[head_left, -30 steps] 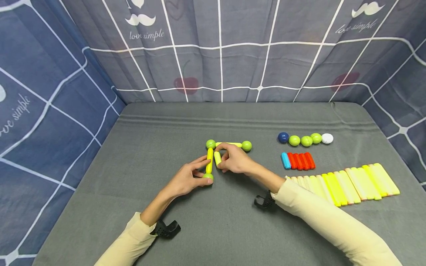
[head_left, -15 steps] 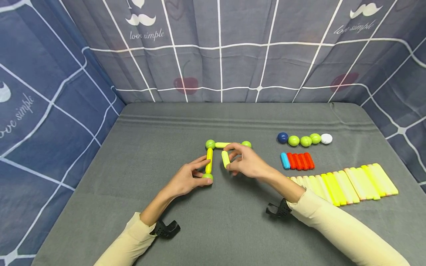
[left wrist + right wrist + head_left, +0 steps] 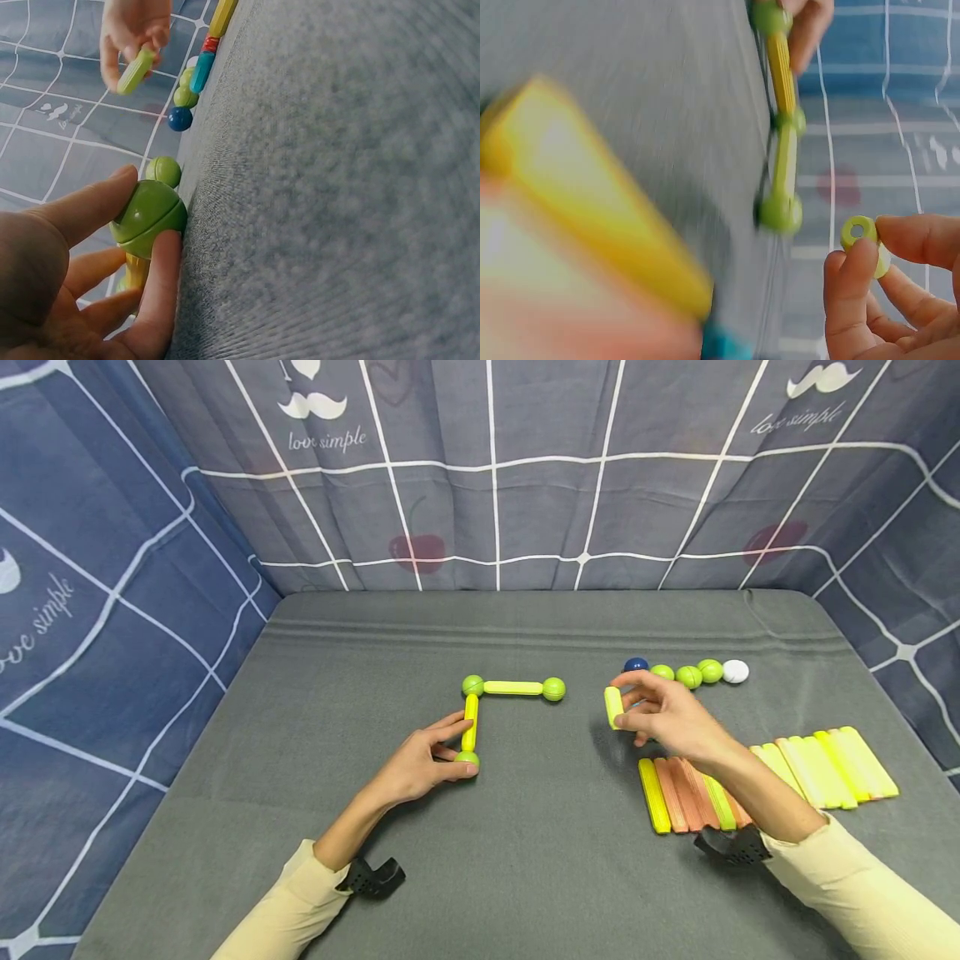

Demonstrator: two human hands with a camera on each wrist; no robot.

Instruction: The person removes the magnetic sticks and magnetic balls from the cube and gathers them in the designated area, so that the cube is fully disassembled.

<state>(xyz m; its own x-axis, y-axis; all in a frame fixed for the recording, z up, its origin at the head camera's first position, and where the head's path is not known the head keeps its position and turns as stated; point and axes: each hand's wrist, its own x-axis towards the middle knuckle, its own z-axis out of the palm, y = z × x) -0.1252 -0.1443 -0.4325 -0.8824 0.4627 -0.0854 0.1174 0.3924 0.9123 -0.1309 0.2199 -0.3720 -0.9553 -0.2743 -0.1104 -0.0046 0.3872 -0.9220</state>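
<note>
My left hand (image 3: 416,767) pinches a green ball (image 3: 150,217) between thumb and fingers, low against the grey cloth. From that ball a yellow magnetic stick (image 3: 469,725) runs up to a corner ball (image 3: 472,686). A pale yellow-green stick (image 3: 513,688) joins the corner to another green ball (image 3: 553,689), making an L shape. Raised over the right part of the table, my right hand (image 3: 675,720) holds a short yellow-green magnetic stick (image 3: 612,707) between thumb and fingertips. Its round end, with a grey centre, shows in the right wrist view.
Behind my right hand lies a row of balls: dark blue (image 3: 636,665), several green (image 3: 689,677) and white (image 3: 736,672). My hand hides the short red and blue sticks (image 3: 200,73) from the head view. A long row of yellow and orange sticks (image 3: 840,768) lies at right, partly under my forearm.
My right hand has moved right, carrying the short yellow-green stick away from the L shape towards the loose pieces. My left hand stays on its ball.
</note>
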